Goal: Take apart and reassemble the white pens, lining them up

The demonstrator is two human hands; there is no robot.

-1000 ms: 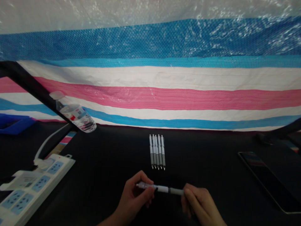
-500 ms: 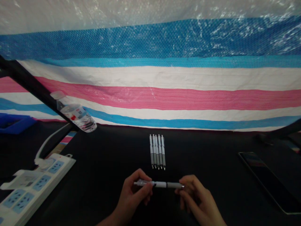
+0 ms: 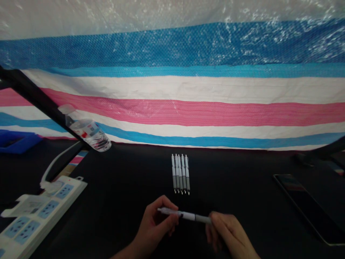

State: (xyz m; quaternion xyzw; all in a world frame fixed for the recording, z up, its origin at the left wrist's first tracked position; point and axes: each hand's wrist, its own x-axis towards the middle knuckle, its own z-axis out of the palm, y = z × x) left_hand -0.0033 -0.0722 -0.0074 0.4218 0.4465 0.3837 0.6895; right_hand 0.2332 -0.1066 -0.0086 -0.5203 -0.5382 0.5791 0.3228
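Observation:
A white pen with a grey grip is held sideways just above the table, tilted slightly down to the right. My left hand pinches its clicker end between thumb and fingers. At the other end, the fingers of my right hand close round the tip, which they hide. Beyond the hands lies a row of several similar white and grey pens, side by side with their tips toward me.
On the left of the black table lies a white power strip with a plug in it. A water bottle stands behind, near a black bar. A phone lies at right; a blue tray sits far left.
My right hand has turned, and its fingers now cover the pen's tip. The pen has shifted slightly right, its tip end dipping lower. The pens in the row have not moved.

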